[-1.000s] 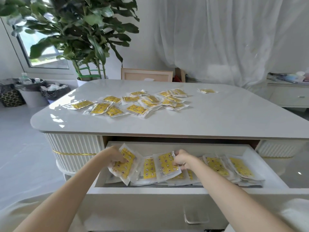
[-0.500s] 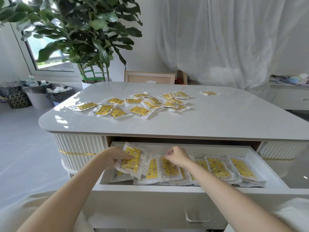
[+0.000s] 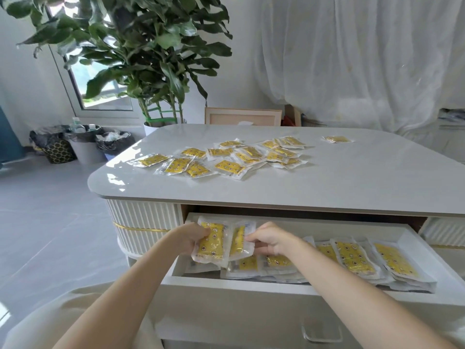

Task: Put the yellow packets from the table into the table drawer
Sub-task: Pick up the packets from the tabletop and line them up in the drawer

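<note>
The white table drawer (image 3: 289,289) is pulled out and holds several yellow packets in clear wrap lying in a row (image 3: 352,258). At its left end my left hand (image 3: 187,238) grips an upright yellow packet (image 3: 211,244) by its left edge. Beside it, my right hand (image 3: 273,239) pinches a second, tilted yellow packet (image 3: 239,240) by its right edge. Several more yellow packets (image 3: 226,157) lie scattered across the tabletop (image 3: 327,182). One lone packet (image 3: 337,139) lies apart at the far right.
A large potted plant (image 3: 141,59) stands behind the table's left corner. Lined bins (image 3: 85,144) sit on the floor at left. A framed board (image 3: 242,117) leans behind the table. White curtains hang at the back. A drawer handle (image 3: 320,335) shows below.
Both hands have lifted their packets more upright at the drawer's left end and brought them closer together. The camera has turned to the left.
</note>
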### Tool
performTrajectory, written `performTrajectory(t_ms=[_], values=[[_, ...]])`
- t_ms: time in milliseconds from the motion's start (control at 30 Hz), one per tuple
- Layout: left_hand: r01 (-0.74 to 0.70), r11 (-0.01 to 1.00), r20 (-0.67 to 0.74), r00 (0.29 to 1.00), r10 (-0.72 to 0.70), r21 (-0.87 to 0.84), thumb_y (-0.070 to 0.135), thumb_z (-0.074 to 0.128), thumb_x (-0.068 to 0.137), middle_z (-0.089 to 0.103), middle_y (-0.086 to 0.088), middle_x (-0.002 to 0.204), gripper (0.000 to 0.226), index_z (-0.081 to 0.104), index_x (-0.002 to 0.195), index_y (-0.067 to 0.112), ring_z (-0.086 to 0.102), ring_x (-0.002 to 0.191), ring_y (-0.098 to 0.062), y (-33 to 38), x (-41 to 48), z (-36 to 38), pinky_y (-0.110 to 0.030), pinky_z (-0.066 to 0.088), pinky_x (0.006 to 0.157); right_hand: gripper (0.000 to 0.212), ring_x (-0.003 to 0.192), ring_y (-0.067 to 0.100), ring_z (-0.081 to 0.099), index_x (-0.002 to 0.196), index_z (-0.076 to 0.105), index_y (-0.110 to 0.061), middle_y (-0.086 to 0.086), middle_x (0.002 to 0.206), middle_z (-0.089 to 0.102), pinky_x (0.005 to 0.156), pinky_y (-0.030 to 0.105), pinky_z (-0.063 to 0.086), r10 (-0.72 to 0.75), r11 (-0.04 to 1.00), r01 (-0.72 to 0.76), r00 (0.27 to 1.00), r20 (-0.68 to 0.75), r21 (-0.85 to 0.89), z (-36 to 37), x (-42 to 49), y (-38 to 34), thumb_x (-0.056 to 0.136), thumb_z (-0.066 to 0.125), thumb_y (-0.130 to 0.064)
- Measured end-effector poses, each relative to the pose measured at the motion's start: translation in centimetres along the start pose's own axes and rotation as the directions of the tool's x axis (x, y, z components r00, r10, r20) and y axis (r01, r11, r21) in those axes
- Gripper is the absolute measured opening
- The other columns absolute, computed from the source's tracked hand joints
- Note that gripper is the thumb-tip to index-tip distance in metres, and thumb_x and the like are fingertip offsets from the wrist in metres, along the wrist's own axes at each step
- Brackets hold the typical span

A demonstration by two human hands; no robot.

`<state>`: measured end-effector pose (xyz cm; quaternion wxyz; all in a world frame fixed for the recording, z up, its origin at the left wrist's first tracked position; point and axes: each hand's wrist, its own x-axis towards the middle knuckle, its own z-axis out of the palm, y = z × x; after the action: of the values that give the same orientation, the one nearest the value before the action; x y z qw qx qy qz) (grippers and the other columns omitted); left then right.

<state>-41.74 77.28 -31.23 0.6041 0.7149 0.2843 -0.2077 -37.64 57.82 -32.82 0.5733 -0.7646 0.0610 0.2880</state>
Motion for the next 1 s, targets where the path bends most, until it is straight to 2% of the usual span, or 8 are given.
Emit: performTrajectory(t_ms=[100, 167, 267, 400, 500, 600, 800, 1000], values=[[-0.026, 0.989, -0.118, 0.992, 0.043, 0.144, 0.010, 0.041, 0.099, 0.058, -0.012, 0.094, 0.010, 0.049, 0.103, 0.006, 0.061, 0.085, -0.025, -0.5, 1.3, -0.1, -0.039, 0.055, 0.087, 0.024, 0.080, 0.022, 0.068, 0.110, 0.059, 0.007, 0.018, 0.102, 0.069, 0.061, 0.028, 0.059, 0.020, 0.997, -0.024, 0.998, -0.065, -0.068, -0.9, 0.4, 0.4, 0.087, 0.063, 0.005], [-0.028, 0.942, -0.176, 0.980, 0.092, 0.336, 0.008, 0.037, 0.097, 0.050, -0.009, 0.089, 0.033, 0.040, 0.130, 0.005, 0.055, 0.083, -0.021, -0.9, 2.1, 0.1, -0.030, 0.052, 0.077, 0.025, 0.083, 0.022, 0.067, 0.113, 0.058, 0.008, 0.020, 0.110, 0.068, 0.053, 0.026, 0.058, 0.035, 0.992, -0.046, 0.996, -0.086, -0.120, -1.3, 0.4, 0.6, 0.088, 0.060, 0.007], [-0.026, 0.791, -0.245, 0.944, 0.220, 0.611, 0.005, 0.034, 0.094, 0.051, -0.007, 0.094, 0.047, 0.032, 0.141, -0.002, 0.047, 0.067, -0.012, -1.4, 2.8, 0.5, -0.020, 0.038, 0.054, 0.026, 0.078, 0.020, 0.067, 0.114, 0.057, 0.007, 0.019, 0.108, 0.067, 0.045, 0.024, 0.055, 0.050, 0.978, -0.072, 0.992, -0.112, -0.195, -1.5, 1.0, 1.0, 0.088, 0.060, 0.006], [-0.021, 0.626, -0.273, 0.889, 0.369, 0.779, 0.003, 0.038, 0.094, 0.047, -0.017, 0.135, 0.054, 0.018, 0.144, -0.007, 0.052, 0.116, -0.027, -1.7, 3.4, 1.5, -0.030, 0.043, 0.086, 0.024, 0.070, 0.016, 0.065, 0.110, 0.058, 0.005, 0.015, 0.098, 0.064, 0.042, 0.022, 0.052, 0.051, 0.969, -0.082, 0.989, -0.137, -0.232, -1.1, 1.8, 1.4, 0.087, 0.062, 0.004], [-0.007, 0.432, -0.201, 0.879, 0.433, 0.902, 0.001, 0.037, 0.091, 0.040, -0.021, 0.137, 0.052, 0.022, 0.140, -0.009, 0.042, 0.127, -0.029, -1.9, 3.0, 2.0, -0.028, 0.039, 0.093, 0.016, 0.067, 0.015, 0.063, 0.101, 0.059, 0.003, 0.011, 0.085, 0.061, 0.044, 0.021, 0.053, 0.035, 0.967, -0.073, 0.987, -0.159, -0.245, -0.8, 2.2, 1.8, 0.086, 0.064, 0.003], [0.029, 0.190, -0.128, 0.834, 0.537, 0.981, 0.006, 0.042, 0.087, 0.036, -0.020, 0.135, 0.052, 0.030, 0.136, -0.004, 0.039, 0.124, -0.031, -1.7, 2.6, 2.2, -0.029, 0.038, 0.098, 0.025, 0.075, 0.019, 0.066, 0.109, 0.061, 0.004, 0.013, 0.099, 0.064, 0.045, 0.021, 0.053, 0.011, 0.966, -0.058, 0.983, -0.185, -0.250, -0.8, 2.5, 2.1, 0.084, 0.067, 0.002], [-0.166, -0.060, 0.174, 0.973, 0.155, 0.984, 0.025, 0.079, 0.070, 0.006, -0.007, 0.149, 0.114, -0.002, 0.150, 0.036, 0.010, 0.139, -0.031, -1.9, 1.7, 1.8, -0.044, 0.041, 0.105, 0.047, 0.095, 0.025, 0.068, 0.123, 0.056, -0.001, 0.014, 0.118, 0.063, 0.060, 0.025, 0.059, -0.010, 0.965, -0.038, 0.983, -0.181, -0.258, -1.0, 2.1, 2.2, 0.079, 0.073, 0.004], [-0.167, -0.101, 0.179, 0.975, 0.128, 0.981, 0.009, 0.073, 0.076, -0.008, -0.003, 0.157, 0.118, -0.016, 0.149, 0.032, 0.013, 0.145, -0.027, -3.5, 2.4, 0.9, -0.041, 0.039, 0.108, 0.048, 0.087, 0.027, 0.066, 0.125, 0.052, 0.007, 0.023, 0.113, 0.064, 0.055, 0.030, 0.058, 0.056, 0.997, -0.050, 0.994, -0.097, 0.059, -1.0, 0.9, 1.1, 0.080, 0.065, 0.016]])
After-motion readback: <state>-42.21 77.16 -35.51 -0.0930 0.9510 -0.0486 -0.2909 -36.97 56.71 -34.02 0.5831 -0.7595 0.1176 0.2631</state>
